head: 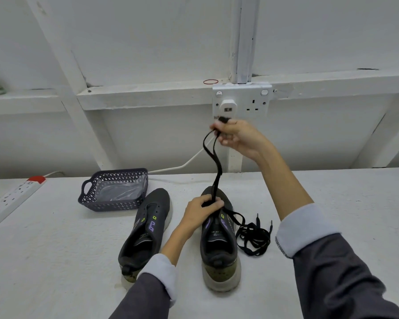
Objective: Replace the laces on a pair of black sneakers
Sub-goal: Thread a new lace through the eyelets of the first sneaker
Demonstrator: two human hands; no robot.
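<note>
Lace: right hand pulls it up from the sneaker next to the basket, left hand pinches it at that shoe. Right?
No. The lace comes up from the other sneaker, the one beside the spare lace; the basket-side sneaker lies untouched. The right hand pulls it up and the left hand pinches it at that shoe. Head view shows it.

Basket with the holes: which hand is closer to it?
Left. The left hand grips the sneaker on the table, a little right of the basket. The right hand is raised higher and farther right, fingers pinching the black lace.
</note>
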